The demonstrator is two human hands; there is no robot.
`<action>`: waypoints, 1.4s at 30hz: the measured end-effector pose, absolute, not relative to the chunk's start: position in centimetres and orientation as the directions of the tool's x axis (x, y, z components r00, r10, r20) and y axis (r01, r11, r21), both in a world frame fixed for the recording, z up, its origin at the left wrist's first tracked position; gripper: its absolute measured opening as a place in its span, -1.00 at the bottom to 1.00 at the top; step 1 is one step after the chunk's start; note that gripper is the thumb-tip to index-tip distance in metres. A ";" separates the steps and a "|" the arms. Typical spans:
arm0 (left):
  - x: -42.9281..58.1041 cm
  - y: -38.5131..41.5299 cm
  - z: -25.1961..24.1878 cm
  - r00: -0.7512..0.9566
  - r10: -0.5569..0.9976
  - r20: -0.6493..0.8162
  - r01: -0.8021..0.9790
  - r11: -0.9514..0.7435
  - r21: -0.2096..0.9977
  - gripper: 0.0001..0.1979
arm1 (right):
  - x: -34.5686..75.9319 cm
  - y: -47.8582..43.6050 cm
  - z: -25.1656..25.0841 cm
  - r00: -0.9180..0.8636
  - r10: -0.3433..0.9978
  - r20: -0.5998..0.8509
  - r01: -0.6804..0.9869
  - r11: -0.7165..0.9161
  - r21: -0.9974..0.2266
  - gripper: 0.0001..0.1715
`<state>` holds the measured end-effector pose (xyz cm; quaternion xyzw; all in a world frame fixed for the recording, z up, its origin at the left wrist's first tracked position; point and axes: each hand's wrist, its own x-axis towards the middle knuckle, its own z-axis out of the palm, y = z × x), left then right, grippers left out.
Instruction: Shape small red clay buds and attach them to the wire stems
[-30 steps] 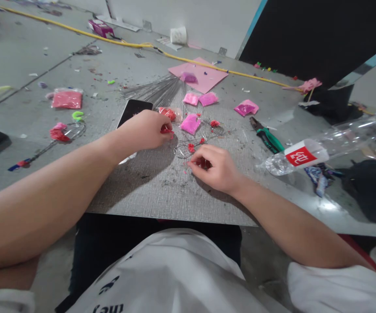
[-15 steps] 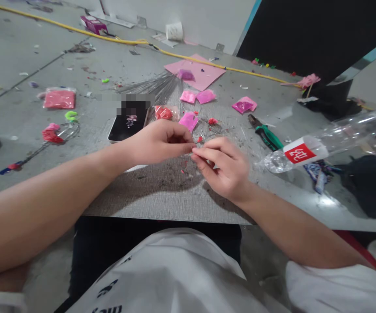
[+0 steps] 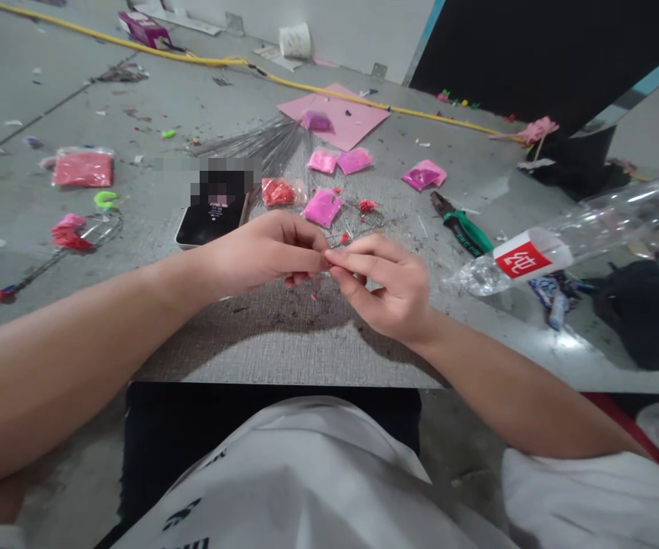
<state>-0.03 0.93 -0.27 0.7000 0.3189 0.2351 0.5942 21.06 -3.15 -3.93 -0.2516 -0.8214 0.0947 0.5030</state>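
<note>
My left hand [image 3: 275, 255] and my right hand [image 3: 384, 286] meet fingertip to fingertip above the table's front part. Both are closed in a pinch, and what sits between the fingertips is too small and hidden to name; a speck of red shows there. Just beyond the fingers lie a pink clay packet [image 3: 323, 207] and a thin wire piece with a red clay flower [image 3: 367, 207]. An opened bag of red clay [image 3: 278, 192] rests behind my left hand, beside a phone [image 3: 215, 210] with a lit screen.
Green-handled pliers [image 3: 467, 229] and a clear plastic bottle [image 3: 581, 229] lie at the right. A bundle of thin wires [image 3: 266, 145] reaches toward pink paper [image 3: 358, 126]. At left are a wire piece with red clay [image 3: 72, 232] and a red clay packet [image 3: 83, 168]. A yellow cable [image 3: 192, 59] crosses behind.
The view has shifted slightly, so the table things sit further left. My hands stay pinched together, and the left hand's lower fingers now show curled beneath it.
</note>
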 end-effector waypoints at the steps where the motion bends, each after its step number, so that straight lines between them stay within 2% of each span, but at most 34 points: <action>1: 0.0 1.0 -0.2 0.689 0.723 -0.049 0.195 -0.120 0.973 -0.87 | 21.0 -3.1 -3.9 -0.363 0.527 0.768 0.315 0.845 -0.431 -0.76; 4: -0.1 1.1 -0.1 0.694 0.719 -0.030 0.264 -0.216 0.940 -0.89 | 21.1 -3.1 -3.9 -0.361 0.541 0.760 0.309 0.838 -0.450 -0.82; 9: -0.3 1.0 0.0 0.666 0.740 0.091 0.345 -0.414 0.843 -0.90 | 21.3 -3.1 -3.9 -0.380 0.583 0.718 0.305 0.812 -0.497 -0.86; 14: -0.5 0.8 0.0 0.678 0.718 0.157 0.395 -0.536 0.746 -0.84 | 21.0 -3.2 -4.3 -0.301 0.777 0.553 0.216 0.621 -0.754 -0.92; 18: -0.5 0.8 -0.2 0.664 0.725 0.184 0.389 -0.545 0.743 -0.84 | 20.7 -3.0 -4.7 -0.248 0.914 0.322 0.029 0.339 -0.940 -0.73; 23: -0.4 0.7 -0.1 0.653 0.747 0.123 0.291 -0.398 0.870 -0.83 | 20.9 -2.2 -5.1 -0.333 0.926 0.176 -0.136 0.138 -0.981 -0.59; 28: -0.6 0.6 0.8 0.659 0.739 0.139 0.223 -0.370 0.902 -0.92 | 20.8 -1.9 -5.3 -0.393 0.893 0.219 -0.226 0.137 -0.964 -0.57; 30: -0.7 0.6 1.2 0.659 0.740 0.136 0.223 -0.365 0.904 -0.94 | 20.7 -2.2 -5.1 -0.350 0.900 0.261 -0.182 0.208 -0.961 -0.59; 32: -0.7 0.6 1.5 0.666 0.738 0.110 0.236 -0.349 0.907 -0.92 | 20.8 -2.7 -4.8 -0.264 0.894 0.363 -0.092 0.351 -0.932 -0.66; 34: -0.8 0.5 1.6 0.691 0.718 0.090 0.238 -0.343 0.909 -0.90 | 20.9 -3.2 -4.3 -0.209 0.827 0.522 0.011 0.536 -0.844 -0.78; 36: -0.7 0.5 1.3 0.714 0.696 0.081 0.238 -0.350 0.906 -0.89 | 21.1 -3.5 -4.0 -0.239 0.719 0.653 0.110 0.688 -0.717 -0.83; 39: -0.6 0.5 1.0 0.719 0.691 0.072 0.289 -0.391 0.874 -0.87 | 21.2 -3.7 -3.7 -0.356 0.592 0.723 0.249 0.806 -0.537 -0.82; 42: -0.4 0.7 0.8 0.706 0.708 0.030 0.389 -0.423 0.819 -0.86 | 21.2 -3.5 -3.7 -0.390 0.498 0.775 0.288 0.865 -0.411 -0.84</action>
